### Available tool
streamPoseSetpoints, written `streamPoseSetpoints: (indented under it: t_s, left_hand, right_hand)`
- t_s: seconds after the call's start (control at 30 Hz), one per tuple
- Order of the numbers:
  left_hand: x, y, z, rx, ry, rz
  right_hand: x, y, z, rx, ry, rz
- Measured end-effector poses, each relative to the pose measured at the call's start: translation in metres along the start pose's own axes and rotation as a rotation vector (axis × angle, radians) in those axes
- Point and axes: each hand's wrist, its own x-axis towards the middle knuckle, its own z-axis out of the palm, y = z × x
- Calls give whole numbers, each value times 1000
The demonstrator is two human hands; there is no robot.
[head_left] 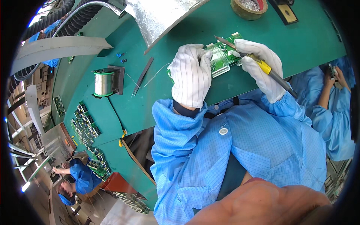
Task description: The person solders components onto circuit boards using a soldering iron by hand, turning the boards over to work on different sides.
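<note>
My left hand (191, 77), in a white striped glove, lies over the left part of a green circuit board (220, 63), fingers closed. Thin solder wire (152, 78) runs from a spool (103, 84) on the left into this hand; its end is hidden there. In my gloved right hand (265, 67) is a soldering iron (278, 78) with a yellow and grey handle, gripped like a pen. Its tip points up and left above the board's far edge; whether it touches anything cannot be told. White parts show on the board near the iron.
Black tweezers (143, 76) and small blue parts (120, 55) lie left on the green table. A foil-covered sheet (161, 17) overhangs the far side. Beyond are a round container (249, 9) and an iron stand (285, 13). Several boards (84, 125) sit left; co-workers sit at both sides.
</note>
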Motion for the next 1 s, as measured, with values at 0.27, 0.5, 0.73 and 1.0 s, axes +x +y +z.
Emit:
streamPoseSetpoints:
  t_s: [0.27, 0.5, 0.73, 1.0]
  left_hand:
    - [-15, 7, 3, 8, 220, 126]
    - [-16, 3, 10, 23, 218, 130]
    - [-14, 7, 6, 115, 251, 176]
    - [-17, 4, 10, 92, 254, 211]
  right_hand:
    - [-9, -4, 0, -109, 22, -44]
    - [-7, 1, -2, -270, -3, -235]
    - [-7, 1, -1, -323, -51, -362]
    - [-14, -5, 3, -107, -1, -94]
